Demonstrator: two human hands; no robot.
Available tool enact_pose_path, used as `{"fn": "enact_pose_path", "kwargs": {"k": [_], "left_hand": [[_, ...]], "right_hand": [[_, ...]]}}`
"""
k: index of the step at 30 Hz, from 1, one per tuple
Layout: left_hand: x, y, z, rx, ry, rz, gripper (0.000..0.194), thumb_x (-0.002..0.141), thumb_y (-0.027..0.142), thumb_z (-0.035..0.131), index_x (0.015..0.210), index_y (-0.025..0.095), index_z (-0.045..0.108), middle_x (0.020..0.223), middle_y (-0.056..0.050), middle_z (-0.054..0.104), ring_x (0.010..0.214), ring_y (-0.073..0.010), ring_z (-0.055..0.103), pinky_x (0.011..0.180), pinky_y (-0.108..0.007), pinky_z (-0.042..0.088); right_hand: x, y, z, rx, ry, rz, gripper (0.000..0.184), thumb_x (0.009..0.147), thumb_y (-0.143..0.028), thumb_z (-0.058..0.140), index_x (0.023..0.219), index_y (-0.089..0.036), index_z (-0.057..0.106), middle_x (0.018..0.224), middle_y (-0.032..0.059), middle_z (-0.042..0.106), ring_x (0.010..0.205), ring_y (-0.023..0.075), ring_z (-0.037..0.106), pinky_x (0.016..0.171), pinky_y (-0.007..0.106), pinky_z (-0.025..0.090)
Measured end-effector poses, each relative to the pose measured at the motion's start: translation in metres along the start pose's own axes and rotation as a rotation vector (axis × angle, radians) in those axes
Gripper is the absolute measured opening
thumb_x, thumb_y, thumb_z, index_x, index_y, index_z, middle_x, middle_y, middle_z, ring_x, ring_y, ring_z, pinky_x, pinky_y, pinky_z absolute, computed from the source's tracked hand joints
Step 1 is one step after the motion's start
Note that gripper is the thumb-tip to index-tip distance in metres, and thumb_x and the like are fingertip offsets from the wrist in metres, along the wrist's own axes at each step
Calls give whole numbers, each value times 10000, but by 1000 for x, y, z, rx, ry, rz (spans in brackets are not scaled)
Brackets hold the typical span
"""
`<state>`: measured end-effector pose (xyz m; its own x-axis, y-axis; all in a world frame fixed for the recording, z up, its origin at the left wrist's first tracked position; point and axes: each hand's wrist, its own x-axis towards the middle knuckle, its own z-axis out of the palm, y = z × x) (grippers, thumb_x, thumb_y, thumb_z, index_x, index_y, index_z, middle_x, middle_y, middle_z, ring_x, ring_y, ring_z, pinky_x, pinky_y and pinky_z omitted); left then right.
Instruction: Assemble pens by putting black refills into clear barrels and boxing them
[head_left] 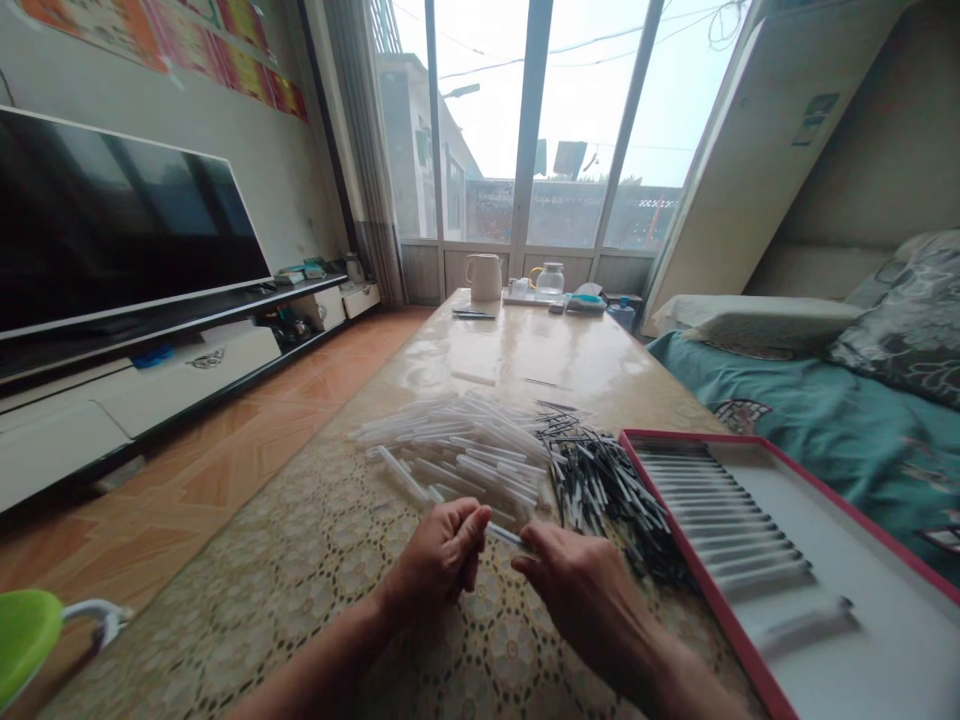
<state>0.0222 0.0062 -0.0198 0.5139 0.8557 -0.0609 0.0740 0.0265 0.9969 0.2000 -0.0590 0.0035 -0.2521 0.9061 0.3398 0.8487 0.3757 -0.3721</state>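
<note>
My left hand [448, 545] is closed, thumb pressed on the curled fingers. From it a thin whitish pen tube [505, 536] runs across to my right hand [581, 580], whose thumb and fingers pinch the other end. Both ends are hidden in my fingers. Just beyond my hands lies a loose pile of clear pen barrels [480, 450]. To its right is a heap of thin black-and-white pen refills [600, 490]. A red-rimmed tray [847, 500] at the right holds a row of pens [727, 515] with dark ends, and one more pen group, blurred, lies nearer me.
The long table [360, 570] has a patterned cover. At its far end stand a beige pitcher [484, 277], a glass jar [550, 280] and a tissue pack [586, 298]. A sofa [750, 375] is on the right, a green stool [28, 640] at the lower left.
</note>
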Motion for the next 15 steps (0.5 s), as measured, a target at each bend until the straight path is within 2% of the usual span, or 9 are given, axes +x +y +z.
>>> {"fn": "enact_pose_path", "kwargs": {"k": [3,7,11,15], "left_hand": [[1,-1,0,-64,-45,-26,421,818,564,473,652,176,464,370,70,465,257,-41,318,282,-159,194],[1,2,1,-141,-93,-22,421,824,559,470,684,163,498,414,54,506,285,-46,363,300,-159,227],[2,1,-3,-105,-122,-32,406,834,541,468,687,163,496,418,59,494,284,-41,336,304,-160,221],[0,6,-11,-19,-172,-31,386,821,524,504,673,168,483,429,62,490,305,-38,336,317,-153,232]], "right_hand": [[0,0,-1,-234,88,-109,160,896,-161,471,750,-191,528,663,2,570,579,122,499,532,240,232],[-1,1,-5,-325,123,-135,169,917,-156,440,779,-188,533,665,14,570,608,134,502,543,255,228],[-3,-1,-6,-300,65,-127,179,919,-158,427,771,-189,523,674,15,589,605,131,518,536,265,217],[-4,-5,-8,-239,-34,-39,194,923,-205,430,743,-193,500,639,2,604,521,118,527,502,266,176]]}}
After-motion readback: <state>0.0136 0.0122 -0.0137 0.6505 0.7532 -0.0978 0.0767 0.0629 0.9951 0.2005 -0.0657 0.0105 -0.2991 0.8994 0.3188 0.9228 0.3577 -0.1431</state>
